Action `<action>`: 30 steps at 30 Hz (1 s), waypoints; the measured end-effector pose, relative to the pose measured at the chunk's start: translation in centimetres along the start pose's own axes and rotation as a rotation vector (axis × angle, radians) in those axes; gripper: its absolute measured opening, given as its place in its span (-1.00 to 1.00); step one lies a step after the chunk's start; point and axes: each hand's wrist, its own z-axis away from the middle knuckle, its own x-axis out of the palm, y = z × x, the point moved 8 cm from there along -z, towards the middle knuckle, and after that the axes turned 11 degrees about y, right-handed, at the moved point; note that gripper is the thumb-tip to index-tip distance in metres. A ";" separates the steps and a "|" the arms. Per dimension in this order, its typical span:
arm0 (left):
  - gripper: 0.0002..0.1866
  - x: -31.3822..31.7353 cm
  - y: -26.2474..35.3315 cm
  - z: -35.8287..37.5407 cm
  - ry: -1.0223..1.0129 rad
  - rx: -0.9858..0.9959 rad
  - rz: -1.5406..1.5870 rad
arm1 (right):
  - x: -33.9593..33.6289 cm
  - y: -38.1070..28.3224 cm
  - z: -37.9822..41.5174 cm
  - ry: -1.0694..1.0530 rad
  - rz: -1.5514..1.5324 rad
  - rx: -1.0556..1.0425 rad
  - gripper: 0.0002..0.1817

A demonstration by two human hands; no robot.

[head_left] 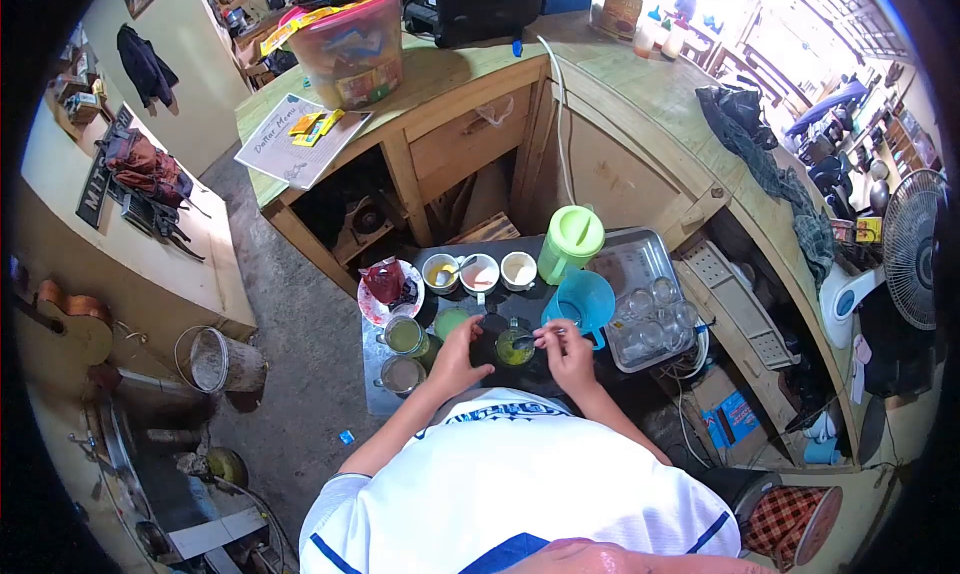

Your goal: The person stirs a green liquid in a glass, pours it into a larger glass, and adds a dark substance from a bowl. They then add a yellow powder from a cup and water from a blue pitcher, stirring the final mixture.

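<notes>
My right hand point(568, 357) pinches a spoon point(524, 342), its lower end inside a glass mug point(514, 351) of green liquid. To the left of this mug is my left hand point(458, 362), thumb and fingers apart, with nothing visible in it. Just beyond its fingers stands a glass with pale green contents point(450, 321). Two more mugs, one green point(404, 336) and one greyish point(402, 374), stand at the table's left side. A blue pitcher point(582, 304) is just beyond my right hand, with a green lidded pitcher point(572, 242) behind it.
Along the back stand three white cups point(480, 272), one with a spoon in it, beside a plate point(372, 309) holding a red packet. A metal tray point(640, 254) of upturned glasses lies right. A wooden counter point(450, 69) curves around the table; a bucket point(226, 362) stands left.
</notes>
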 end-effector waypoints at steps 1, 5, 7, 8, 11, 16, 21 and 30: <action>-0.07 0.4 0.6 0.2 0.016 0.074 -0.070 | 0.9 0.7 0.6 -0.078 0.032 0.034 -0.89; -0.06 1.1 2.6 0.1 0.025 0.214 -0.156 | 3.5 -0.2 1.5 -0.239 0.311 -0.321 -0.91; -0.08 0.9 3.6 0.1 0.017 0.237 -0.158 | 3.6 0.5 1.5 -0.270 0.420 -0.366 -0.91; -0.11 1.0 3.3 0.0 -0.035 0.148 -0.111 | 3.9 1.0 1.5 -0.298 0.529 -0.409 -0.90; -0.17 1.8 2.3 0.6 -0.084 0.024 -0.032 | 4.2 2.2 1.4 -0.311 0.485 -0.330 -0.91; -0.15 3.4 0.1 1.6 -0.041 0.048 -0.005 | 4.2 1.6 1.1 -0.249 0.472 -0.324 -0.92; 0.01 6.0 -3.3 2.2 -0.123 -0.121 0.134 | 4.5 3.1 1.0 -0.266 0.390 -0.227 -0.90; 0.02 8.9 -7.4 1.5 -0.179 -0.217 0.233 | 4.4 2.2 0.8 -0.182 0.555 -0.347 -0.89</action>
